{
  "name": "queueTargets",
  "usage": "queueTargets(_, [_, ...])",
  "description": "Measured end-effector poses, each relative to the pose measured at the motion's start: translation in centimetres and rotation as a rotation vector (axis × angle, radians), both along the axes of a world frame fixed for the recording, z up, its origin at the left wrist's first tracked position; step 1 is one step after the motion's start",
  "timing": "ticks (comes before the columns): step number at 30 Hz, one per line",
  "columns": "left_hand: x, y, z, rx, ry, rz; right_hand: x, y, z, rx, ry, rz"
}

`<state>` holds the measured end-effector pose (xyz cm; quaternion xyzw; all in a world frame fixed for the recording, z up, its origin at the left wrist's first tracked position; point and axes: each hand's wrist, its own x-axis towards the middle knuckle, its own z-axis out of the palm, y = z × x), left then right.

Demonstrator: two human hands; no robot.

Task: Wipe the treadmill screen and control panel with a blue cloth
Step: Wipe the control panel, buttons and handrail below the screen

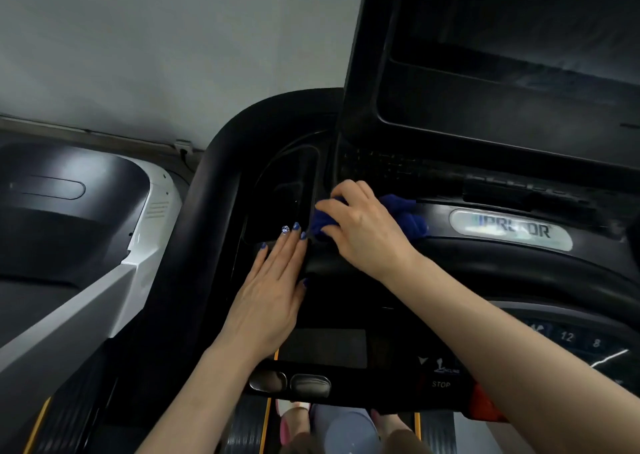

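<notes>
A: Starting at the far left, what's there?

B: A neighbouring machine, white and dark grey, well apart from the work. Then comes the black treadmill's curved side rail, and inside it a recessed tray in the console.

A: And the left hand?

B: The left hand lies flat on the console just below that tray, fingers straight and together, blue-painted nails toward the tray's lower edge. It holds nothing. My guess is that it steadies the person while they lean in to reach.

A: Where's the blue cloth?

B: The blue cloth is bunched under the right hand, on the console's upper ledge beside the tray and just below the foot of the screen. The right fingers curl over it and grip it; cloth pokes out past the fingertips on the left and the knuckles on the right. The left fingertips sit just beside the cloth's left end, nearly touching.

A: Why balled up?

B: Probably so it fits the narrow seam there.

A: Further right?

B: The maker's badge, near the cloth. Above rises the big dark screen. Lower right is the control panel with its STOP marking. The cloth is well apart from both, so I judge both remain to be wiped.
</notes>
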<state>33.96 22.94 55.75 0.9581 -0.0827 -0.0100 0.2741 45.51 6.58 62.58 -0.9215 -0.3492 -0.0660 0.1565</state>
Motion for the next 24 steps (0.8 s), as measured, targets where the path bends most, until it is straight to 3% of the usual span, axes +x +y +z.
queueTargets(12, [-0.2, 0.3, -0.7, -0.023, -0.021, -0.004, 2.8, 3.2, -0.9, -0.028, -0.132, -0.1])
queueTargets(20, [-0.5, 0.9, -0.8, -0.022, -0.019, -0.017, 3.0, 2.1, -0.8, -0.019, -0.043, 0.03])
queueTargets(24, [-0.7, 1.0, -1.0, -0.025, -0.018, -0.013, 3.2, 2.7, -0.9, 0.028, -0.039, -0.007])
